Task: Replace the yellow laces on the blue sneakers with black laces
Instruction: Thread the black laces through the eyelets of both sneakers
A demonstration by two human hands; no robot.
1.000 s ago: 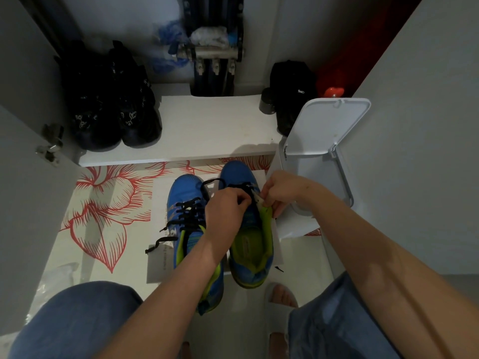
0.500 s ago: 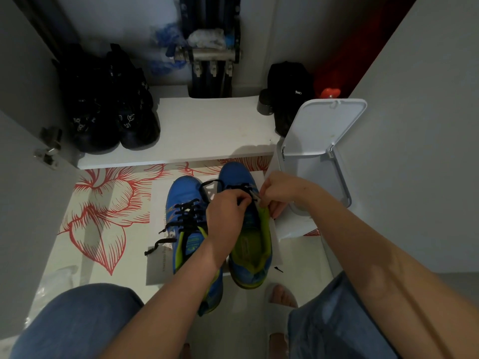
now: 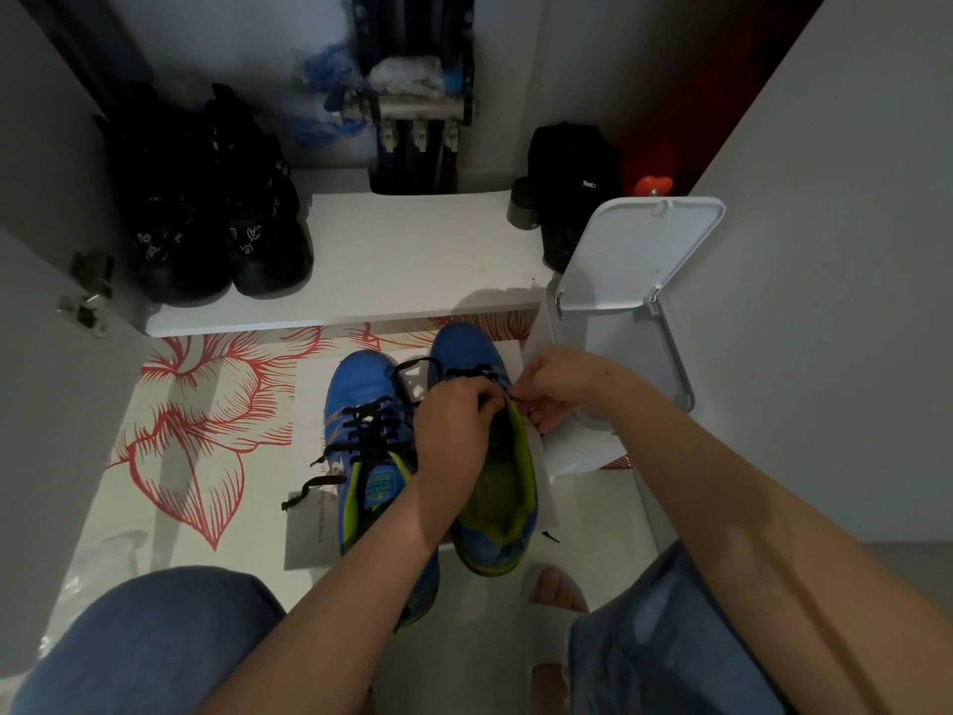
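Note:
Two blue sneakers with lime-green linings stand side by side on a sheet of white paper [image 3: 309, 405] on the floor. The left sneaker [image 3: 361, 384] carries a black lace [image 3: 368, 423] through its eyelets, with loose ends trailing left. Over the right sneaker [image 3: 466, 348] both hands meet. My left hand [image 3: 454, 430] pinches a black lace [image 3: 412, 366] at the upper eyelets. My right hand [image 3: 559, 384] pinches the same lace from the right side. My fingers hide the eyelets they work at. No yellow lace is visible.
A white bin [image 3: 624, 322] with its lid raised stands right of the shoes. A low white shelf [image 3: 402, 255] behind holds black shoes [image 3: 216, 219] and a black bag [image 3: 572, 188]. The floor mat [image 3: 201, 405] has red flowers. My knees and a sandalled foot [image 3: 554, 593] are below.
Both hands stay at the right sneaker's upper eyelets with only slight finger movement on the black lace. The sneakers have not shifted.

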